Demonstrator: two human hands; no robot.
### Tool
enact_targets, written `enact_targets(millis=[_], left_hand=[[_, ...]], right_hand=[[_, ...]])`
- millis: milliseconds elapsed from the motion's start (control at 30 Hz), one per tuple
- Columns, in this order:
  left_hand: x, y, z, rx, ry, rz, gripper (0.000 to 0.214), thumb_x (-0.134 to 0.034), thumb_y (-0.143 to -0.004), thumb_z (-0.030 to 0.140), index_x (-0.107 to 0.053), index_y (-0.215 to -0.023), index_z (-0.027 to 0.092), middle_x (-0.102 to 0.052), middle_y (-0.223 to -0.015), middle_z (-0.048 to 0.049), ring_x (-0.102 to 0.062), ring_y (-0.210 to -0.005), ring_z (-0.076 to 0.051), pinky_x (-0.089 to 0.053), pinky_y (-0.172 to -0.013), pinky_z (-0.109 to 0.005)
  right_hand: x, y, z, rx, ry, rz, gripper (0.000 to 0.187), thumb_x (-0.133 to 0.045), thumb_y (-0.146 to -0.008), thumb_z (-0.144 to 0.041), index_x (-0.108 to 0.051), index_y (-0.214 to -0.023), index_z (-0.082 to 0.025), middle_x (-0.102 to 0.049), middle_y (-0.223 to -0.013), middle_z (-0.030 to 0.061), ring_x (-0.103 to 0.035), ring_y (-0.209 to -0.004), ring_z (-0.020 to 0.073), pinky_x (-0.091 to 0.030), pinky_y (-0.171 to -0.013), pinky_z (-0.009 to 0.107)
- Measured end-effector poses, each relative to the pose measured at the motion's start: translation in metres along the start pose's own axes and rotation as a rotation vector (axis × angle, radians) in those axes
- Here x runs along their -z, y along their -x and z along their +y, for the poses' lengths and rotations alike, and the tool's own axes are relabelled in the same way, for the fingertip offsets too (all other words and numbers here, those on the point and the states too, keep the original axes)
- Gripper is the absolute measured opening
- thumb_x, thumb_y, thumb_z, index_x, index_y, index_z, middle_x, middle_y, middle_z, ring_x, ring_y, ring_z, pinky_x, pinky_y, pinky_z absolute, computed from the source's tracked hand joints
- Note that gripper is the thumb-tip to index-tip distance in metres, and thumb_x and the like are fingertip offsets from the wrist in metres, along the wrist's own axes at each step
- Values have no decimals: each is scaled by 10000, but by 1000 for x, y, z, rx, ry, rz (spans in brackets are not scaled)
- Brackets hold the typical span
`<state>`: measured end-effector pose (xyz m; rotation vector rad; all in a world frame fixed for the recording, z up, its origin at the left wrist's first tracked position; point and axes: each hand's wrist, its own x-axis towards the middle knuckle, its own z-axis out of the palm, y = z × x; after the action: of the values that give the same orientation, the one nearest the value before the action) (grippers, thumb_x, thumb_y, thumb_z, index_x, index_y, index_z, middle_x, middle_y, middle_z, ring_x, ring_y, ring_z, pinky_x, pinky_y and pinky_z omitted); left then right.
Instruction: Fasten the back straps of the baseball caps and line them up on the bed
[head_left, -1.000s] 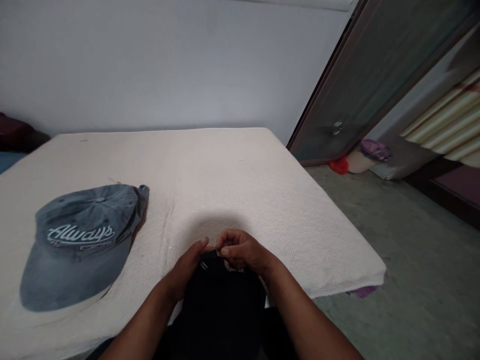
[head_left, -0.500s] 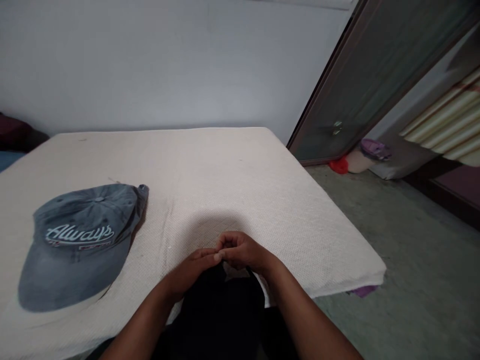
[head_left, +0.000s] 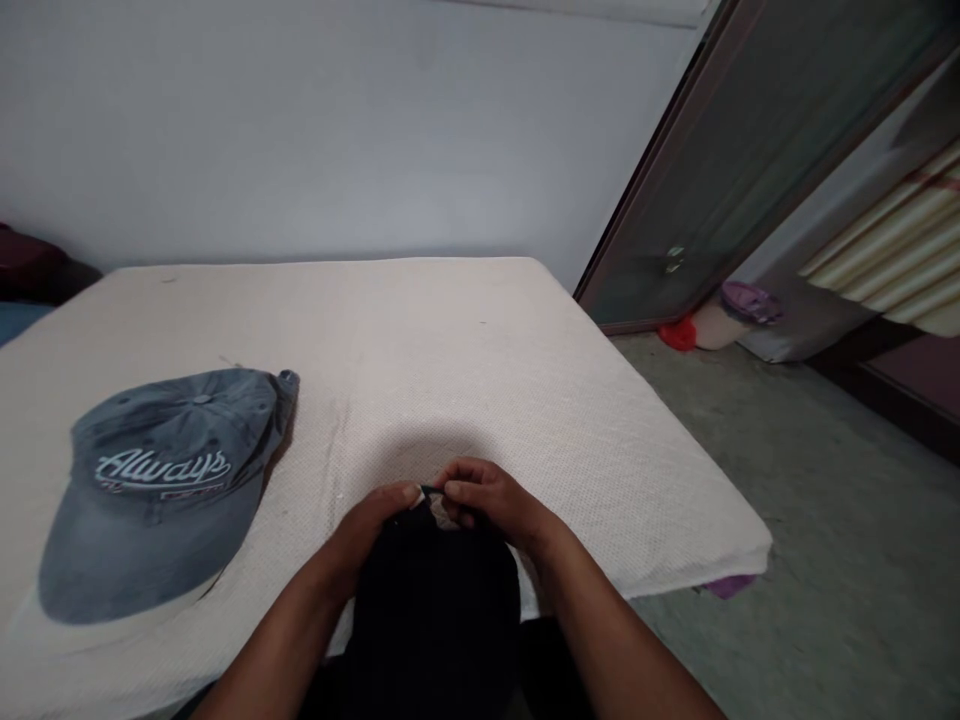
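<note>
A black cap (head_left: pixel 439 610) is between my forearms at the bed's near edge, its back strap and opening facing away from me. My left hand (head_left: pixel 375 520) pinches the strap's left side, thumb on top. On the other side of the opening, my right hand (head_left: pixel 484 497) grips the strap between thumb and curled fingers. A small strip of dark strap shows between the two hands. To the left lies a grey-blue cap (head_left: pixel 169 480) with white "Always" lettering, its brim pointing toward me; neither hand touches it.
Both caps are over a bed with a cream textured cover (head_left: pixel 450 340). Behind it stands a pale wall (head_left: pixel 322 130). A dark sliding door (head_left: pixel 720 150), a bin with a purple liner (head_left: pixel 742 310) and a striped curtain (head_left: pixel 900 240) are to the right, above the grey floor (head_left: pixel 840 480).
My hands have moved slightly apart, from fingertips touching to a small gap with the strap showing between them. The black cap has shifted a little to the left. The grey-blue cap stays put.
</note>
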<state>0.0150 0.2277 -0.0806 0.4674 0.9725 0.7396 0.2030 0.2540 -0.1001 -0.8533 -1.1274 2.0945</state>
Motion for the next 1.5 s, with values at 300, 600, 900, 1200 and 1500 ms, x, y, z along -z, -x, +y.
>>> enact_targets(millis=[300, 600, 900, 1200, 1500], left_hand=[[26, -2, 31, -157, 481, 128, 244, -494, -843, 275, -663, -726, 144, -691, -617, -44, -655, -554, -174, -537, -657, -313], [-4, 5, 7, -27, 231, -184, 383, -503, -841, 411, -657, -1047, 126, -718, -924, -115, -669, -821, -237, -498, -734, -320], [5, -19, 6, -233, 292, 208, 242, -588, -804, 315, -670, -970, 158, -731, -812, -49, -670, -705, -190, -520, -673, -279], [6, -27, 31, -469, 492, 383, 282, -425, -881, 177, -676, -1009, 180, -736, -762, -13, -679, -704, -143, -533, -748, -234], [6, -30, 21, -454, 420, 305, 387, -487, -832, 78, -600, -1136, 287, -722, -922, 31, -662, -838, -120, -506, -739, -163]], right_hand=[[0, 12, -3, -9, -174, -98, 359, -734, -644, -254, -644, -976, -151, -649, -832, 27, -593, -742, 140, -440, -758, 303], [22, 10, -24, 316, -360, 394, 218, -682, -723, -230, -639, -925, -160, -675, -794, 29, -612, -678, 134, -461, -693, 269], [20, 12, -18, 265, -338, 330, 233, -635, -773, -358, -641, -901, -164, -660, -809, 35, -600, -720, 129, -457, -688, 247], [16, 22, 10, -46, -306, 87, 303, -721, -677, -276, -584, -914, -147, -634, -749, 34, -611, -581, 131, -321, -431, 185], [16, 16, 4, 84, -429, 286, 295, -736, -673, -308, -625, -895, -148, -609, -738, 14, -547, -627, 111, -378, -525, 215]])
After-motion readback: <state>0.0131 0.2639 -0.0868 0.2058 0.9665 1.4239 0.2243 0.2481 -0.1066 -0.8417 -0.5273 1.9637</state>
